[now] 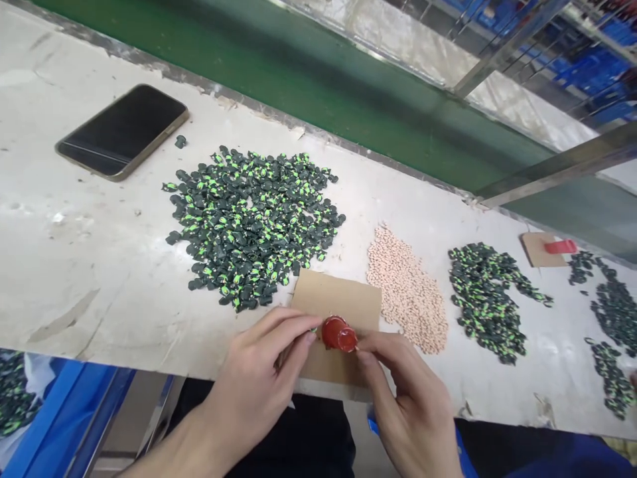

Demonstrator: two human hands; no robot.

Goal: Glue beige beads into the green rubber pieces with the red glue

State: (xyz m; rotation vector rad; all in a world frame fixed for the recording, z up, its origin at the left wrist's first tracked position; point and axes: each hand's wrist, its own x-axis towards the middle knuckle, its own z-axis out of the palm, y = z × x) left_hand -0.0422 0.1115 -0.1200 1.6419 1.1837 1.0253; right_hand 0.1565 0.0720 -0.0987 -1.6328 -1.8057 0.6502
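1. Head view, surface and room: a worn, pale worktable (74, 265) ran across the frame, backed by a green strip (318, 86) and metal framing (507, 46), with blue crates (597, 79) behind it

2. Head view, edges and open room: the near table edge ran just under the hands; bare tabletop lay to the left, below a dark phone (122, 131) lying face up

3. Head view, hands: the left hand (259, 385) and right hand (403, 405) met over a cardboard square (338, 312) at the near edge. Both pinched a small red piece (339, 334) between their fingertips, the left from its left side, the right from its right, fingers curled tight on it. A green fleck showed at the left fingertips; what it was could not be told

4. Head view, loose stock: no containers held the parts. A large heap of black-and-green pieces (251, 222) lay just beyond the cardboard, a pile of pale pink pellets (405, 289) touched its right corner, and a smaller black-and-green heap (490, 299) sat further right. A second cardboard piece (537, 251) carried a red part (560, 247)
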